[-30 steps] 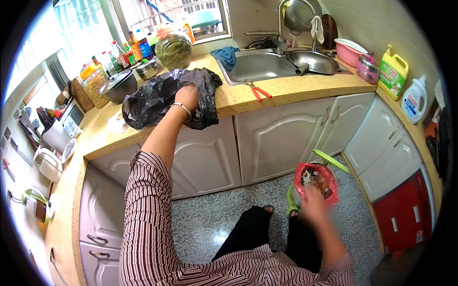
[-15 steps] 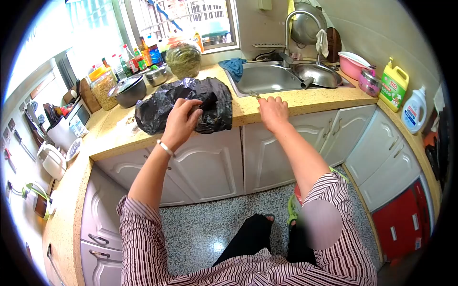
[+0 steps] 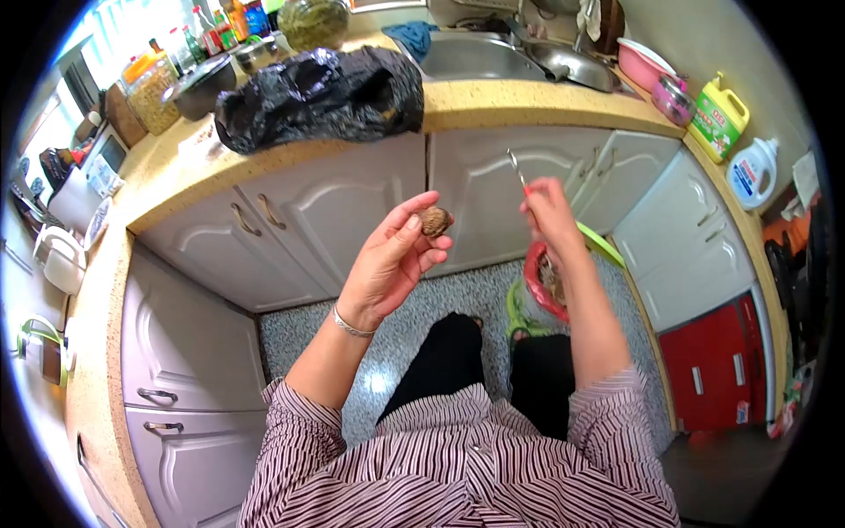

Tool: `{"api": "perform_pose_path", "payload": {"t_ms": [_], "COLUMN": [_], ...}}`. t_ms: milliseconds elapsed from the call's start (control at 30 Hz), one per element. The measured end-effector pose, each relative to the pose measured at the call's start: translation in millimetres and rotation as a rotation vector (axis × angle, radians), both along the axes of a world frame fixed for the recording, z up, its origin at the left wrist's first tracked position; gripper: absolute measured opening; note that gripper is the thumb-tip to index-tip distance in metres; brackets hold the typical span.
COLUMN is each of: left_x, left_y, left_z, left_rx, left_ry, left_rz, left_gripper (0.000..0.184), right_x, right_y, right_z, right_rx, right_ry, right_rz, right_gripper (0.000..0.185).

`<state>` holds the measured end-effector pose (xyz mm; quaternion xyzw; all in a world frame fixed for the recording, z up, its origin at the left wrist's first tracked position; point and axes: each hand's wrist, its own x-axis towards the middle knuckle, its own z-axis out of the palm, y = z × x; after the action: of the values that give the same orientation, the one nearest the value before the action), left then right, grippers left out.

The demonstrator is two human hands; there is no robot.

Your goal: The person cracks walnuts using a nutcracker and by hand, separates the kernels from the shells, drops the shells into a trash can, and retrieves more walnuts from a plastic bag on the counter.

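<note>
One walnut (image 3: 435,222) sits pinched between the thumb and fingers of the left hand (image 3: 387,264), held up before the white cabinet doors (image 3: 330,198). Well apart from it, the right hand (image 3: 553,216) is wrapped around red-handled pliers (image 3: 517,169), their metal end pointing up toward the counter. That fist looks a bit blurred from where I stand and covers most of the handles, so I can't say whether the jaws are spread. Lower down, beside the right forearm, a red plastic bag (image 3: 534,275) holds scraps. On the speckled yellow countertop (image 3: 167,192), a crumpled black plastic bag (image 3: 321,97) slumps left of the sink (image 3: 480,62).
</note>
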<state>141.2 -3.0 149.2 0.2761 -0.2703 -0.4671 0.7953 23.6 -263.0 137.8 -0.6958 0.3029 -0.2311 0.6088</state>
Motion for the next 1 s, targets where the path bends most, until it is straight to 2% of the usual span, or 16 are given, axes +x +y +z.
{"api": "perform_pose_path", "payload": {"t_ms": [67,167,233,333,400,500,600,733,900,1000], "left_x": [-17.0,-44.8,-60.3,-86.3,-102.5,-122.9,-140.8,-153.6,-154.6,-153.3], "left_y": [-4.1,-8.8,-12.7,-14.6,-14.1,-14.1,-15.2,-18.9,-22.8,-20.6], "left_z": [-13.1,-27.9,-40.6,-50.5,-54.5,-65.9,-70.7,-72.6,-77.7,-77.0], "left_rx": [0.037,0.097,0.110,0.139,0.197,0.240,0.259,0.231,0.195,0.205], "left_ry": [0.032,-0.050,-0.027,-0.048,-0.036,-0.048,-0.052,-0.049,-0.095,-0.098], "left_rz": [-0.030,0.011,-0.012,-0.029,-0.063,-0.146,-0.180,-0.200,-0.226,-0.245], "left_gripper": [0.044,0.038,0.038,0.037,0.037,0.040,0.042,0.047,0.058,0.062], "right_x": [-54.6,-108.5,-136.9,-169.2,-187.0,-204.4,-215.8,-230.0,-238.1,-238.7], "right_y": [30.8,78.1,102.3,122.5,127.2,136.9,141.6,146.8,152.5,155.9], "right_z": [-32.6,-68.9,-77.3,-78.0,-83.3,-81.5,-80.3,-78.4,-76.8,-77.4], "right_rx": [0.451,0.550,0.597,0.661,0.646,0.438,0.359,0.377,0.440,0.396], "right_ry": [-0.233,-0.271,-0.329,-0.259,-0.225,-0.127,-0.090,-0.138,-0.179,-0.179], "right_rz": [0.149,0.112,0.087,0.106,0.104,0.041,-0.025,-0.058,0.092,0.142], "right_gripper": [0.029,0.025,0.019,0.015,0.014,0.009,0.009,0.012,0.027,0.029]}}
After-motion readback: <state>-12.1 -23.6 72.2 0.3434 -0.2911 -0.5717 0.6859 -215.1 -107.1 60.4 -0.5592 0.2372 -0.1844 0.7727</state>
